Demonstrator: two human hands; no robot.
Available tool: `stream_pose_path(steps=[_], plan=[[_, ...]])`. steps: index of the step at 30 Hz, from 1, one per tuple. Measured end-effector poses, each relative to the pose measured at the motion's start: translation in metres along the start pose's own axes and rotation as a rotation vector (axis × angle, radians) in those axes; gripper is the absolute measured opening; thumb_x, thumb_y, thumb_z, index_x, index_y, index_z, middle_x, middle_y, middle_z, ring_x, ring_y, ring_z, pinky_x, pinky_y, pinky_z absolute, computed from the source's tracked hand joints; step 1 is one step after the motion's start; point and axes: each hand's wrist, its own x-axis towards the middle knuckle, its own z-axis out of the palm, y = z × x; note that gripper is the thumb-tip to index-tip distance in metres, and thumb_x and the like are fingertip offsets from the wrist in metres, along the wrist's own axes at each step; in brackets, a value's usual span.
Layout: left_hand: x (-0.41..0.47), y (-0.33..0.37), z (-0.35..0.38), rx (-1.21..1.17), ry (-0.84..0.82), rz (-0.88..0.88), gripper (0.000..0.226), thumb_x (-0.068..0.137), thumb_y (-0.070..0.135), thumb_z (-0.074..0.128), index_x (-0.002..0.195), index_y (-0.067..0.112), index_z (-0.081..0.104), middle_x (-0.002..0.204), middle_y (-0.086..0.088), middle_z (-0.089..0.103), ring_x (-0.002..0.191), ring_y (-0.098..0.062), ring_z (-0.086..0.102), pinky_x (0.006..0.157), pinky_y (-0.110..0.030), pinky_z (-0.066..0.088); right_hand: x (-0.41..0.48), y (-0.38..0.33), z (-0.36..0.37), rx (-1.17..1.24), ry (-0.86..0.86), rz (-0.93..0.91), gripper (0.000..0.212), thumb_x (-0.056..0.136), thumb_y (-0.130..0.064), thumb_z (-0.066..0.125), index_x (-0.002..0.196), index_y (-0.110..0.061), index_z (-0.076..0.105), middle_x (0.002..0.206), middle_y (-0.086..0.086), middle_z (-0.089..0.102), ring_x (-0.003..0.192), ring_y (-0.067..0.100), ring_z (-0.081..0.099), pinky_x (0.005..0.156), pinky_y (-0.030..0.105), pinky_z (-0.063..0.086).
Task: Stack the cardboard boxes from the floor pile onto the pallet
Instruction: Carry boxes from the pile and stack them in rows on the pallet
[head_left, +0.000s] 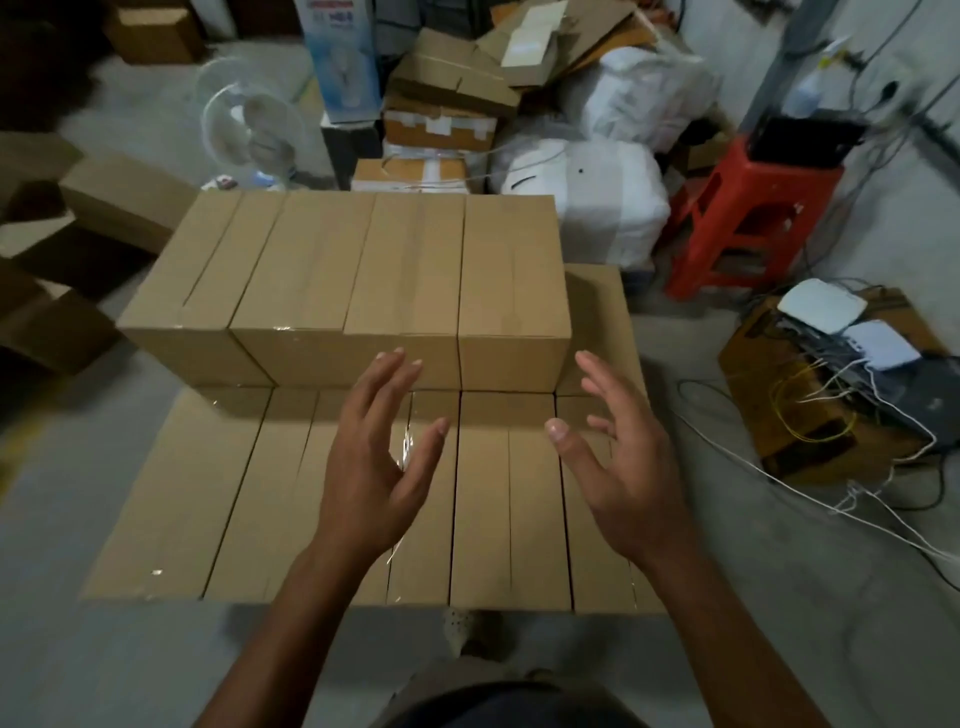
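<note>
Brown taped cardboard boxes stand stacked in front of me. A lower layer of boxes (234, 499) lies side by side at the front. An upper row of boxes (322, 270) sits on the back half. The pallet underneath is hidden. My left hand (374, 467) and my right hand (618, 467) hover above the lower layer with fingers spread, palms facing each other. Neither hand holds anything. Loose boxes of the floor pile (98, 208) lie at the far left.
A red plastic stool (737, 218) stands at the right, with a box of cables and routers (831, 384) in front of it. White sacks (597, 197), a white fan (249, 124) and torn cartons (452, 88) crowd the back. My foot (462, 629) touches the stack's front edge.
</note>
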Motion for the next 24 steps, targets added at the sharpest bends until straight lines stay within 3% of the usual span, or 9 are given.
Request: stream_pose_path(steps=[5,9,13,21,24], plan=[[-0.067,0.004,-0.020,0.100,0.050,-0.100,0.056,0.095,0.045,0.054,0.145,0.020,0.048,0.153,-0.004,0.043,0.144,-0.015,0.036,0.109,-0.013,0.025,-0.050,0.004,0.017,0.003,-0.156,0.008,0.069,0.087,-0.062,0.050,0.150,-0.038,0.035,0.153,-0.009,0.043,0.139,0.003,0.040,0.109,0.045,0.046],[-0.130,-0.010,-0.034,0.138,0.049,-0.252,0.062,0.094,0.051,0.052,0.146,0.018,0.048,0.153,-0.006,0.043,0.140,-0.013,0.037,0.104,-0.017,0.027,-0.087,0.006,0.049,-0.020,-0.296,-0.009,0.074,0.087,-0.066,0.047,0.152,-0.032,0.036,0.154,-0.008,0.042,0.138,0.006,0.041,0.107,0.046,0.047],[-0.195,-0.028,-0.071,0.164,0.096,-0.373,0.061,0.094,0.051,0.051,0.145,0.020,0.048,0.152,-0.003,0.043,0.138,-0.011,0.039,0.105,-0.020,0.031,-0.115,-0.006,0.097,-0.007,-0.471,-0.033,0.074,0.085,-0.070,0.046,0.151,-0.040,0.032,0.157,-0.011,0.037,0.140,0.005,0.038,0.110,0.043,0.045],[-0.309,-0.104,-0.185,0.272,0.314,-0.634,0.061,0.093,0.049,0.053,0.144,0.014,0.051,0.148,-0.006,0.049,0.137,-0.020,0.045,0.107,-0.030,0.037,-0.157,-0.070,0.246,0.013,-0.678,-0.180,0.077,0.084,-0.065,0.051,0.149,-0.023,0.045,0.151,-0.003,0.047,0.137,0.013,0.045,0.106,0.044,0.047],[-0.347,-0.150,-0.235,0.280,0.374,-0.707,0.065,0.092,0.053,0.050,0.143,0.013,0.052,0.147,-0.009,0.049,0.137,-0.024,0.047,0.107,-0.035,0.040,-0.176,-0.101,0.325,-0.017,-0.738,-0.255,0.076,0.085,-0.063,0.051,0.148,-0.019,0.047,0.150,0.001,0.048,0.139,0.016,0.043,0.114,0.036,0.039]])
